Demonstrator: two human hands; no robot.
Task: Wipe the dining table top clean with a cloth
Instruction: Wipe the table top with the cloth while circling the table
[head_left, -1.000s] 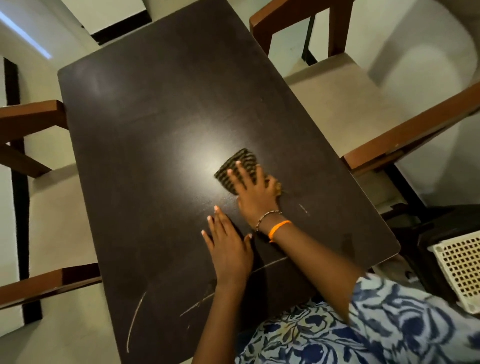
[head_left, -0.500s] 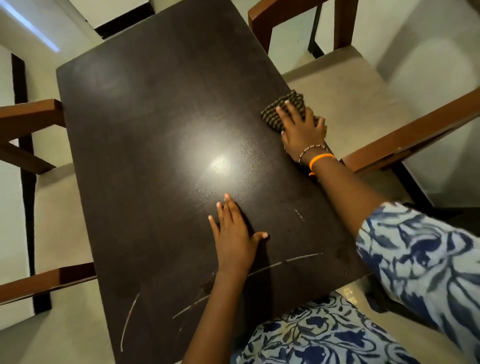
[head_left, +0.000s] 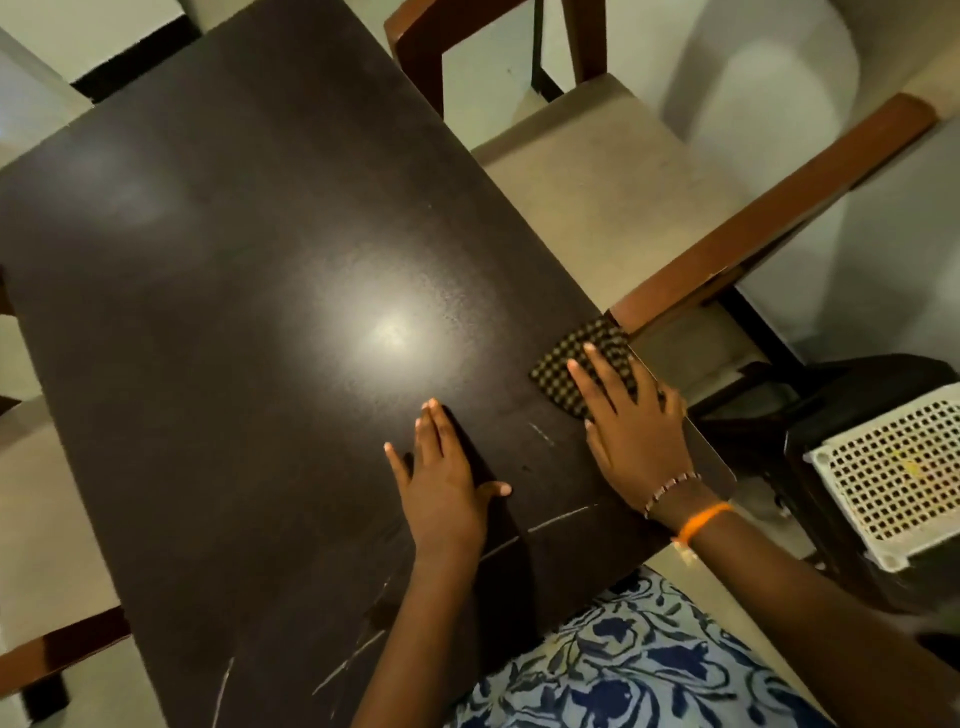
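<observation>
Counter (head_left: 218, 322): dark brown, near-black top, matte with fine speckle, rectangular, seen at an angle. Bright lamp glare near its middle, a fainter smear of light toward the far left corner. Several pale scratch lines (head_left: 558, 517) on the near part: one long streak between the two wrists, shorter ones close to the near edge, a small dash just left of the right hand.

Cloth (head_left: 584, 358): small folded pad, dark with a tan check or dot weave, lying flat on the counter at its right edge, touching the end of the chair arm. Far half is visible, near half is under the fingers.

Right hand (head_left: 636, 431): palm down on the cloth, fingers straight and slightly spread, pressing it onto the top. Grip is wide, flat press, no pinch. Beaded bracelet (head_left: 670, 486) and orange band (head_left: 704, 519) on the wrist.

Left hand (head_left: 444, 480): flat on bare counter, left of the right hand and apart from it, fingers together pointing away, thumb stuck out to the right. Grip wide, holding nothing, not touching the cloth.

Around: wooden-framed chair (head_left: 613, 208) with beige seat pushed to the right side, another chair's arm (head_left: 62, 644) at lower left, white perforated crate (head_left: 893, 467) on the floor at right, blue floral garment (head_left: 623, 670) at the bottom.
</observation>
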